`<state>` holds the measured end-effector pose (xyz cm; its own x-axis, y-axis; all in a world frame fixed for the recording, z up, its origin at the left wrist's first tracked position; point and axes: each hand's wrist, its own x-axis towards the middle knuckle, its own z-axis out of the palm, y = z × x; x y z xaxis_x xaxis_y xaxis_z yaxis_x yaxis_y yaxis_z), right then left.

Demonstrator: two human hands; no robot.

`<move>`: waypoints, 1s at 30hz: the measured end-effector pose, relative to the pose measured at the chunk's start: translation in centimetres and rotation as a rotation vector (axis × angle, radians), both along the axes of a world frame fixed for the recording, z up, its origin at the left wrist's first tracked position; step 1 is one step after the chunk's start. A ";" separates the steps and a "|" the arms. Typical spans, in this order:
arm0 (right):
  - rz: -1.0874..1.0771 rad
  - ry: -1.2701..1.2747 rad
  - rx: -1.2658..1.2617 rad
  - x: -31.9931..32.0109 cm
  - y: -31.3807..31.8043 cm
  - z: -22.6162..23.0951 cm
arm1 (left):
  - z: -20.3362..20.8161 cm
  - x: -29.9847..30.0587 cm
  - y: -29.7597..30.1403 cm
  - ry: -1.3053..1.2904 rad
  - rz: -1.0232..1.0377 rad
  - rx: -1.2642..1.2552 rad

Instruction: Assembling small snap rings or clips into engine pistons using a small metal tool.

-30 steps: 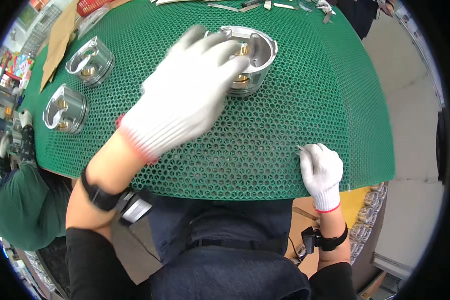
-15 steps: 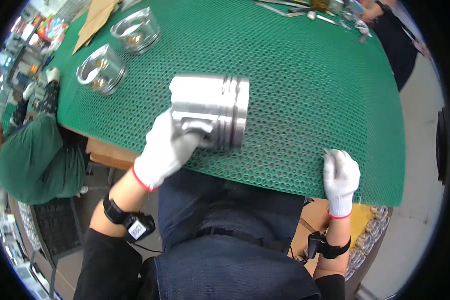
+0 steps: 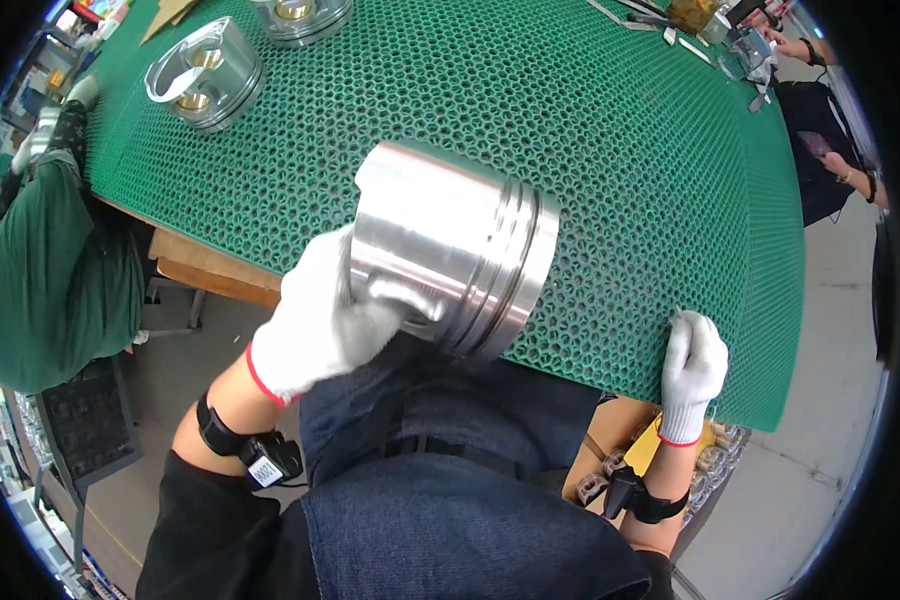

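My left hand (image 3: 320, 315), in a white knit glove with a red cuff, is closed on a large silver piston (image 3: 435, 235). The piston lies sideways above the table's near edge, its grooved ring end pointing right and slightly down. My thumb is at the pin-hole side, and the far fingers are hidden behind the metal. At the right, my right hand (image 3: 695, 360), gloved the same way, rests closed at the table's near edge. A small thin grey tip shows at its fingers, too little to name.
Two more pistons stand on the green perforated mat (image 3: 630, 200): one piston (image 3: 210, 75) at the far left, another piston (image 3: 305, 20) behind it. Tools and a jar (image 3: 690, 15) lie at the far right. A person in green (image 3: 40, 270) is at left; another person's hand (image 3: 840, 165) shows at right.
The piston in my left hand has risen nearer the view, moved right, and tilted so its ringed end dips. My right hand has barely moved. The whole view has shifted a little.
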<state>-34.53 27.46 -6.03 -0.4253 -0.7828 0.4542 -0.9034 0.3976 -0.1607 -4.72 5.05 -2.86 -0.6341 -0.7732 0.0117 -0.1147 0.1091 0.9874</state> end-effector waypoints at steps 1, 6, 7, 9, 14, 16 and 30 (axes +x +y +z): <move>0.005 0.015 -0.009 0.0 0.2 0.0 | 0.6 -0.9 -0.8 -0.092 -0.014 -0.029; 0.011 -0.023 -0.015 0.2 0.0 0.6 | 3.7 -5.3 -5.0 0.007 -0.203 0.089; 0.017 -0.053 -0.012 0.2 0.0 0.7 | 4.1 -6.2 -5.7 0.106 -0.220 0.343; 0.019 -0.048 -0.016 0.2 -0.3 0.8 | 4.1 -6.8 -8.1 0.080 -0.294 0.520; 0.003 -0.040 -0.004 0.5 -0.3 1.0 | 4.2 -8.4 -9.8 0.059 -0.292 0.489; 0.005 -0.043 -0.007 0.6 -0.4 0.9 | 4.9 -8.2 -9.6 0.047 -0.280 0.605; -0.018 0.005 -0.006 0.5 -0.1 1.1 | -1.1 -4.3 -5.9 -0.093 0.175 -0.721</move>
